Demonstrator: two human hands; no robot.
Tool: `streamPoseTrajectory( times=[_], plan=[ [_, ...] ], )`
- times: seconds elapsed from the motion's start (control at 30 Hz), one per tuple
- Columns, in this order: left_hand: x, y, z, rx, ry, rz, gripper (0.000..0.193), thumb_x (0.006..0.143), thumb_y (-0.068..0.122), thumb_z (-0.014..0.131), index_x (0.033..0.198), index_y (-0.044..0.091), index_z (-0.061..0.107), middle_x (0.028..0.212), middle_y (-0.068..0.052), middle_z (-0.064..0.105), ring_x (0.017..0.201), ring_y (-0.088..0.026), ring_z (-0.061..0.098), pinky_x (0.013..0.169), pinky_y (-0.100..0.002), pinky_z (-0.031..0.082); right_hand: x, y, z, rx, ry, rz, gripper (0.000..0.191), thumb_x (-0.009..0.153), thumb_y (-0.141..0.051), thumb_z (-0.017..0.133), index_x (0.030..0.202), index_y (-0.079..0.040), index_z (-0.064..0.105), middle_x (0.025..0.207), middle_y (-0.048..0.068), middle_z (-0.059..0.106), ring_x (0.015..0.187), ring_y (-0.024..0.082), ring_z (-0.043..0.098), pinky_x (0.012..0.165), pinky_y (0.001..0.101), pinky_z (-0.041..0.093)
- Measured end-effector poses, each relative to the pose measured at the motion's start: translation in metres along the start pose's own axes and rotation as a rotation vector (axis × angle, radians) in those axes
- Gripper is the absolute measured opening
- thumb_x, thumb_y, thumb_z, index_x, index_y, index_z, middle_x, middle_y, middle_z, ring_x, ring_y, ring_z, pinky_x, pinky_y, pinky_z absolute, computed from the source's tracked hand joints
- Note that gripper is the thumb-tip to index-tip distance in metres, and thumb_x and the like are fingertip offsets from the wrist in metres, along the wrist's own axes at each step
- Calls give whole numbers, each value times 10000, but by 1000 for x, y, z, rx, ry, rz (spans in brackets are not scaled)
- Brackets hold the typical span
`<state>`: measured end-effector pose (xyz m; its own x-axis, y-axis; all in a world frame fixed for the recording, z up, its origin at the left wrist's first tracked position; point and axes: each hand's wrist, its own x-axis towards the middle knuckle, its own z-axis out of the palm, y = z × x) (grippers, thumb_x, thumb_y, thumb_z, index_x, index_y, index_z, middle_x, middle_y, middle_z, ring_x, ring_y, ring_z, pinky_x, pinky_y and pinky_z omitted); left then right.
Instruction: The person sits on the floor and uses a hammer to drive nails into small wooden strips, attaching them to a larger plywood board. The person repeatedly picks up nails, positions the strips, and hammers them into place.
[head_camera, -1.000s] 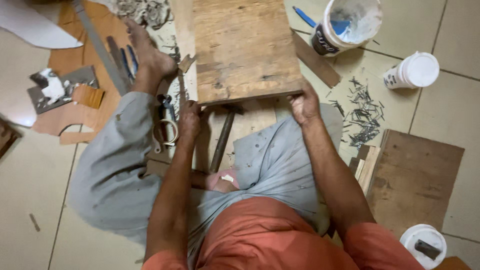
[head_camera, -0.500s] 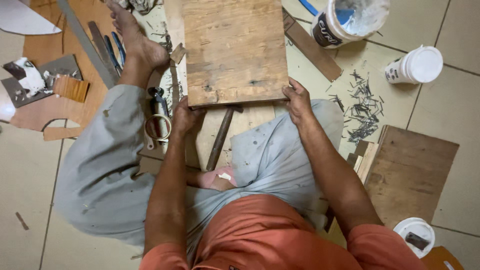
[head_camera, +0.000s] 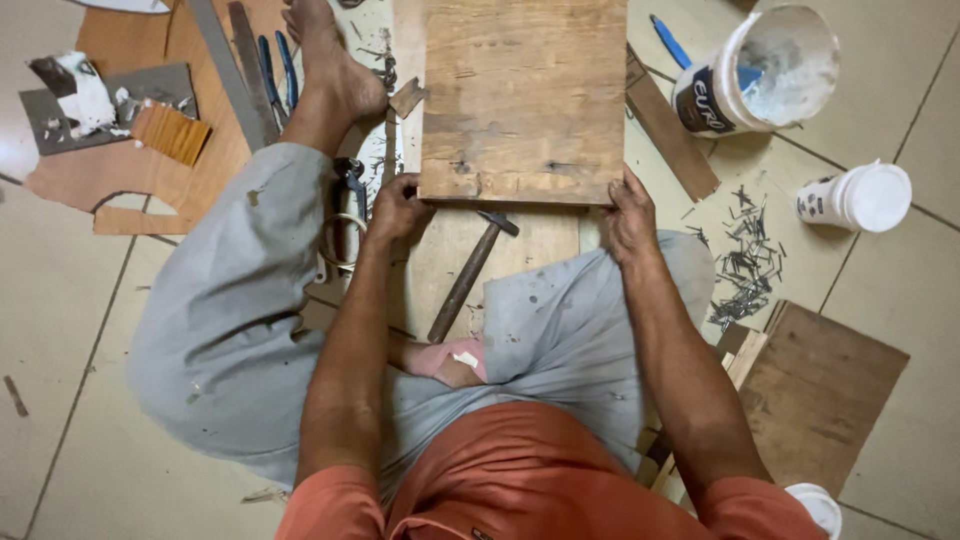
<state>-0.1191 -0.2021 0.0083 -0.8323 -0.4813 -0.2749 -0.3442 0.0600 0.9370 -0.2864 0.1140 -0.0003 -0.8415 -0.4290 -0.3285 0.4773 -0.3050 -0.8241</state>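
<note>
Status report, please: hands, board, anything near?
Left hand and right hand grip board by its near corners. Hammer lies beneath, between them. Nails right.

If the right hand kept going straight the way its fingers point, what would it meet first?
The right hand points up the picture and already grips the wooden board at its near right corner, so the board is first. Beyond it, probably the brown wood strip, though depth is unclear.

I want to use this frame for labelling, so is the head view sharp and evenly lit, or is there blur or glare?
Head view: mostly sharp, wood grain on the board and the loose nails resolve clearly; lighting soft and even, shadows faint; slight bright wash inside the white bucket; both hands, left and right, show no motion blur.
</note>
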Motion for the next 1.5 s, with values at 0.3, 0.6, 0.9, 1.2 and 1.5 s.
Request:
streamPoseTrajectory(
  times=[0.3, 0.6, 0.9, 1.2, 1.5],
  plan=[
    [14, 2, -5, 13, -115, 3, 496, 772, 42, 827, 1250, 38, 694, 1269, -88, 711, 1168, -207, 659, 1054, -301, 517, 8, 7, 2, -75, 123, 15, 447, 1011, -25, 557, 1458, -32, 545, 1382, 139, 635, 1255, 247, 619, 1084, 393, 517],
    [-12, -6, 3, -276, 213, 129, 586, 764, -153, 420, 1273, -32, 683, 1380, -122, 654, 1306, -247, 631, 1163, -322, 451, 3, 13, 9, -1096, 357, -419, 476, 870, -137, 786, 1291, 54, 675, 1274, 248, 649, 1123, 315, 641, 988, 379, 522],
    [-8, -11, 14, 23, 217, -174, 382, 990, 353, 709, 1097, -5, 786, 916, -50, 753, 806, -129, 653, 738, -299, 529, -7, 1, 0, -963, 531, -83, 514, 878, -267, 731, 1320, -12, 663, 1237, 156, 722, 1076, 222, 709, 948, 317, 540],
    [-17, -9, 52, -168, 247, -196, 302, 1012, 270, 683, 877, 6, 740, 753, -57, 693, 611, -121, 608, 554, -274, 479, -10, 10, -21, -696, 551, -89, 468, 850, -248, 721, 1251, -8, 705, 1050, 137, 798, 945, 205, 751, 856, 309, 566],
    [-15, -15, 73, -262, 339, -294, 286, 1009, 271, 662, 983, -12, 690, 784, -57, 710, 625, -149, 663, 547, -293, 538, -18, 15, -35, -639, 471, -149, 468, 860, -246, 721, 1259, -5, 681, 1126, 191, 770, 1024, 268, 739, 910, 369, 543]
  ],
)
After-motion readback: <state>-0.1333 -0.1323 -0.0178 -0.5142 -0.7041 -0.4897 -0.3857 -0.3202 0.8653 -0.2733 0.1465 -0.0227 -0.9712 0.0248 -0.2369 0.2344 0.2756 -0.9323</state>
